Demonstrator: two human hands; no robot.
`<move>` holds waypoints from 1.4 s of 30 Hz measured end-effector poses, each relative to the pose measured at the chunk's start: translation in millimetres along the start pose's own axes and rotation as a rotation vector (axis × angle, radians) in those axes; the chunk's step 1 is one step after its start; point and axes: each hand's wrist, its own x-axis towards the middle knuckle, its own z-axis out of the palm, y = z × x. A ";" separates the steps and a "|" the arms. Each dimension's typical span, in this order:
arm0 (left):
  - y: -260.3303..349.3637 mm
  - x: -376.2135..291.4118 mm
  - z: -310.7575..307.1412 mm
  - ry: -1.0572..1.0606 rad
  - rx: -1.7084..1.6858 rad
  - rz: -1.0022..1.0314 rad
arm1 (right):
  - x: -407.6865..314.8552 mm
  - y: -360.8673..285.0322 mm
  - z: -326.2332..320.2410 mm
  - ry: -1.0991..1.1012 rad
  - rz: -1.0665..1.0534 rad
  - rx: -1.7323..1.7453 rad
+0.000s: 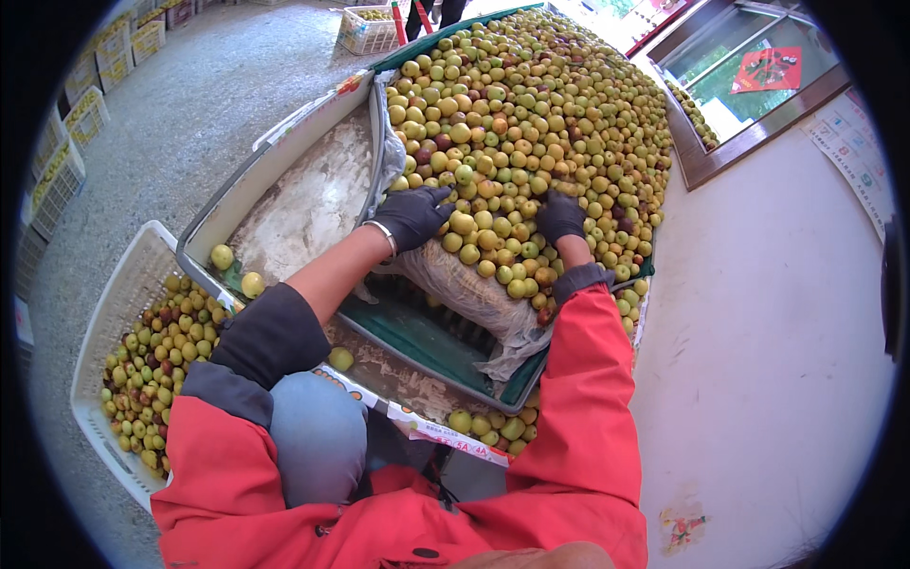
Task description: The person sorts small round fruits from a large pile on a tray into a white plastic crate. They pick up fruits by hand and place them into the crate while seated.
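A large heap of green-yellow jujubes (512,135), some with brown or red patches, slopes down before me. My left hand (411,217), in a black glove, rests its bent fingers against fruit on the heap's left edge. Farther right, my right hand (560,215), also gloved in black, has its fingers among the jujubes. Their fingertips are partly hidden, so any fruit held cannot be made out. Below the hands, a plastic-wrapped roll (462,288) borders the heap above a green-lined opening (419,341).
To the left is a tray section (306,188) with a few loose jujubes near its front. A white plastic crate (117,306) of jujubes stands by my left arm. More fruit crates (60,188) line the floor's far left. A wall (753,299) with a framed window rises on the right.
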 end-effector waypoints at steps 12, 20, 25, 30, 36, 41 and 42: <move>13.5 -8.1 -12.7 -0.229 0.106 0.158 | -67.4 -14.8 11.6 0.153 -0.042 0.346; 21.8 -12.0 -13.4 -0.104 -0.090 0.296 | -64.6 90.5 -2.3 -0.123 0.199 0.944; 9.7 6.2 -4.7 -0.004 -0.039 0.107 | -77.3 152.6 28.6 -0.225 -0.010 0.249; 3.4 6.0 19.1 -0.025 0.019 0.056 | -66.6 125.9 33.5 -0.166 -0.025 0.533; 5.3 4.7 13.4 -0.170 0.092 0.058 | -52.0 19.3 -1.4 -0.195 -0.380 0.544; -7.1 7.1 17.7 -0.264 -0.109 0.248 | -78.9 -34.6 -21.5 -0.362 -0.508 0.573; 0.0 9.5 15.1 -0.338 -0.184 0.258 | -86.0 -28.5 -25.0 -0.356 -0.559 0.550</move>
